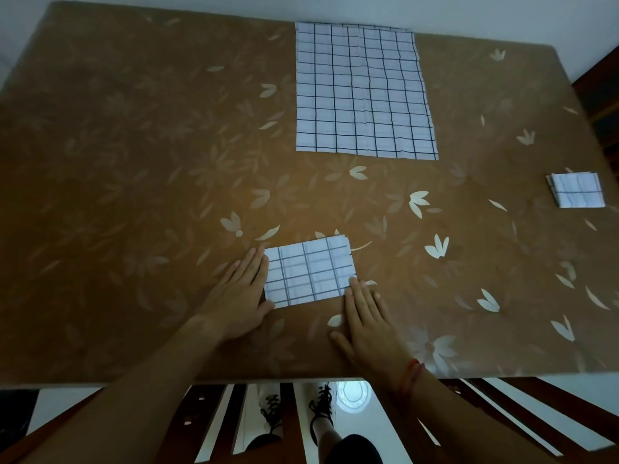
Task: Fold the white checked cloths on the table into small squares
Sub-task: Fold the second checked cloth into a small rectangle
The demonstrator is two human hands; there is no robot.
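Both hands: the left hand [239, 296] and right hand [366, 321] lie palm-down on the bench [134, 162], close to the middle of its near edge.
Left hand: its fingers [254, 262] are straight and held together, lying along the left edge of the folded cloth [310, 272] and touching it; they clamp nothing.
Right hand: its fingers [356, 293] are straight and nearly together with the thumb spread out, and the tips press the folded cloth's near right corner; nothing is gripped.
Bracelet [410, 376]: a red band on the right wrist.
Folded cloth: a layered white checked rectangle, flat between the two hands, just in from the near edge.
Small square [577, 190]: a white checked cloth folded small, at the bench's right edge, well apart from the hands.
Flat cloth [363, 92]: spread open in one layer, with its far side at the middle of the far edge.
Bench: covered in brown with pale leaf shapes.
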